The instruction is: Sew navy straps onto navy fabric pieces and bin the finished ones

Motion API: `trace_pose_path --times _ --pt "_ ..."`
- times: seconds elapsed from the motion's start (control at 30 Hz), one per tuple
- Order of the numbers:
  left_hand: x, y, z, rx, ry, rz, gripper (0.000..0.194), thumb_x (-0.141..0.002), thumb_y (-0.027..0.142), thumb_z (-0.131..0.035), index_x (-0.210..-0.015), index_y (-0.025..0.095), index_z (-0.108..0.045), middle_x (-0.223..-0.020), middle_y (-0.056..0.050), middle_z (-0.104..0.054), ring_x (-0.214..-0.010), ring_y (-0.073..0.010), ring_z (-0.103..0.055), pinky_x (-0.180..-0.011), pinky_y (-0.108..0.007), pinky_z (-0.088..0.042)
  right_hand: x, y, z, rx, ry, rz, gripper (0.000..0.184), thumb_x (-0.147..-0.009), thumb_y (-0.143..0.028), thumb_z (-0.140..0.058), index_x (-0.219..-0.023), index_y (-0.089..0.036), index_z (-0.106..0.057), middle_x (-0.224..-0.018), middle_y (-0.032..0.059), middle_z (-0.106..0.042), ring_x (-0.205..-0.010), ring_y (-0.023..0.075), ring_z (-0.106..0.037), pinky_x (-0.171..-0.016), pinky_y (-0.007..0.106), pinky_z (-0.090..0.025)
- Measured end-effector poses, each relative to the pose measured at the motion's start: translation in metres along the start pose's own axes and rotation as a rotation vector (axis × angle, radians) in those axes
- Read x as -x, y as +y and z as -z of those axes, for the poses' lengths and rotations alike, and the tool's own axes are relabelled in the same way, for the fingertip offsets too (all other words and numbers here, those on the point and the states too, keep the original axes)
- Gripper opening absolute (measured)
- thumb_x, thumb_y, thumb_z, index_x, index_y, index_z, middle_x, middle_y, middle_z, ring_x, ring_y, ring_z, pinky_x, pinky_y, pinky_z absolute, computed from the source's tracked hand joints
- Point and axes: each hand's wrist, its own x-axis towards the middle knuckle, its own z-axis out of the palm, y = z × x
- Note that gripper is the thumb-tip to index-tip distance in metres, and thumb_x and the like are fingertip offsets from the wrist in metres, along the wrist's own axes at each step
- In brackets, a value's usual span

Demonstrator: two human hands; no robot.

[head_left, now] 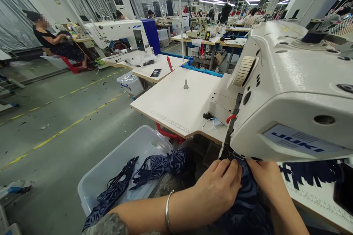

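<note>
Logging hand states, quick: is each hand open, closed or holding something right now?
Left hand: closed, fingers curled on the navy patterned fabric.
Right hand: beside that fabric, fingertips hidden by the sewing machine; grip cannot be told.

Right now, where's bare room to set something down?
Bare: table between grey cone and ruler marks. Crowded: under machine head, left hand and right hand at navy fabric; right of it, dark strips.
</note>
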Motion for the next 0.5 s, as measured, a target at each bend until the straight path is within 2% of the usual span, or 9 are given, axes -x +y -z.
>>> trace_pose_path --times 0.27,0.5 --pt "-0.0029 0.0012 0.0012 -0.033 0.01 0.016 0.039 -0.101 0.029 -0.042 -0.128 0.003 -0.056 -0.126 -0.017 -0.055 -0.107 -0.0236 -0.055 -0.089 -0.034 -0.043 -0.0021 -0.0027 -0.0039 0.045 0.05 0.025 0.039 -0.073 -0.04 -0.055 -0.102 -0.021 -0.072 -0.097 0.0096 -0.075 -0.11 0.0306 -0.062 -0.097 0.041 -0.046" --pt "-0.0046 0.0031 0.0004 -0.025 0.021 0.03 0.039 -0.101 0.029 -0.043 -0.127 0.004 -0.057 -0.128 -0.016 -0.055 -0.109 -0.0246 -0.054 -0.092 -0.034 -0.043 -0.0041 0.004 -0.0065 0.012 0.045 0.104 0.035 -0.077 -0.036 -0.055 -0.105 -0.021 -0.071 -0.095 0.0071 -0.076 -0.107 0.0284 -0.063 -0.093 0.04 -0.049"
